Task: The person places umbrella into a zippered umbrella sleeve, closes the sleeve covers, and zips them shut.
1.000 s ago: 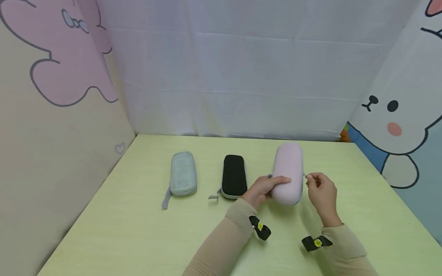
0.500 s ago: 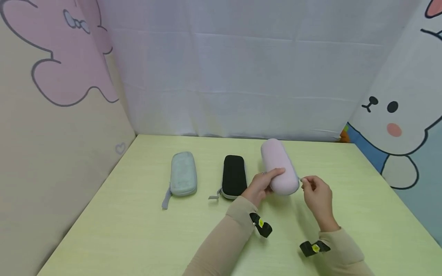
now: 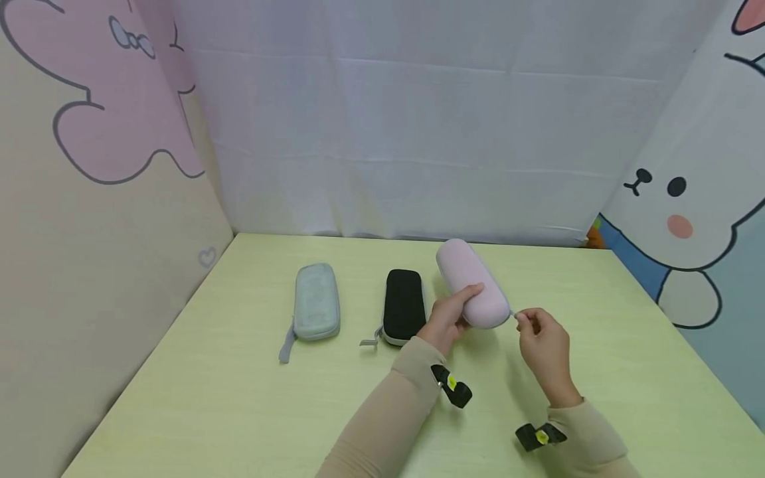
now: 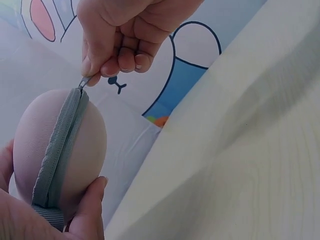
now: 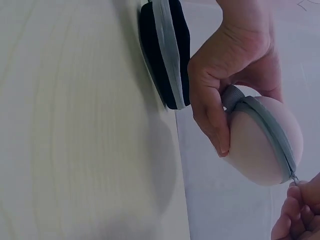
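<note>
A pale pink zippered case (image 3: 469, 275) is held above the right part of the table, tilted with its far end to the left. My left hand (image 3: 447, 318) grips it from the left, thumb on top and fingers beneath. With thumb and index finger my right hand (image 3: 544, 345) pinches the zipper pull (image 4: 85, 81) at the case's near right corner. A grey-green zipper (image 4: 59, 145) runs around the rounded end in the left wrist view, with a grey fabric loop (image 4: 48, 216) near my left palm.
A black case (image 3: 404, 305) with grey trim lies just left of my left hand. Farther left is a grey-green case (image 3: 317, 302) with a strap. They rest on a pale yellow-green table (image 3: 239, 411), bordered by a white cloth (image 3: 406, 146) at the back.
The pink case has turned, its far end swinging left and its near end lifting slightly. My right hand has moved a little left and down, keeping its pinch on the zipper pull.
</note>
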Action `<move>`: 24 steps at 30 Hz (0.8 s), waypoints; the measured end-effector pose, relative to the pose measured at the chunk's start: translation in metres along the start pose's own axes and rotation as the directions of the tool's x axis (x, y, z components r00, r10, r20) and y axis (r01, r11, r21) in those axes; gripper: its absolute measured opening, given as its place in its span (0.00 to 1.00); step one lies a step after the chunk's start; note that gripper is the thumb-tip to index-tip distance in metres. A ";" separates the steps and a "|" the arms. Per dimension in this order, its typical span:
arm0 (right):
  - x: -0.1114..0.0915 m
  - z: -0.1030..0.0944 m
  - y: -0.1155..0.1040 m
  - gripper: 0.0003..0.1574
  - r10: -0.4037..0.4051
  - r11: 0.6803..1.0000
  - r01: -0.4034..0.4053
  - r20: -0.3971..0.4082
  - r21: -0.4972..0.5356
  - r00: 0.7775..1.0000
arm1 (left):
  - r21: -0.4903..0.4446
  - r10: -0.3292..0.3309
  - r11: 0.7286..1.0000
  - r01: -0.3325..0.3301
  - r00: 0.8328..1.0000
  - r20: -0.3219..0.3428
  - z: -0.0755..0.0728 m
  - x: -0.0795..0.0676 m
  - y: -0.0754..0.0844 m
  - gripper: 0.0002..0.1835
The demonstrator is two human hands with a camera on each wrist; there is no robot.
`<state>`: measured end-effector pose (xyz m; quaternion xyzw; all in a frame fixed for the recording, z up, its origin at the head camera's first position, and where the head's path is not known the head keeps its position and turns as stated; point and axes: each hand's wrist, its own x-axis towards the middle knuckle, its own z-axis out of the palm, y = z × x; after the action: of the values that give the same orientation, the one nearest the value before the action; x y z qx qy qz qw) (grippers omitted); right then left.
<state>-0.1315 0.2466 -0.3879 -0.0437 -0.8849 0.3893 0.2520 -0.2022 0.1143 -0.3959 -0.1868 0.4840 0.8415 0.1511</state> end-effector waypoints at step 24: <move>0.007 -0.005 0.000 0.07 -0.011 1.000 0.012 -0.050 0.022 0.999 | -0.248 -0.046 0.966 0.071 0.993 0.105 -0.002 0.001 0.011 0.21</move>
<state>-0.1355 0.2516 -0.3822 -0.0456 -0.8742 0.3964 0.2766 -0.2076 0.1072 -0.3897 -0.1767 0.3597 0.8994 0.1747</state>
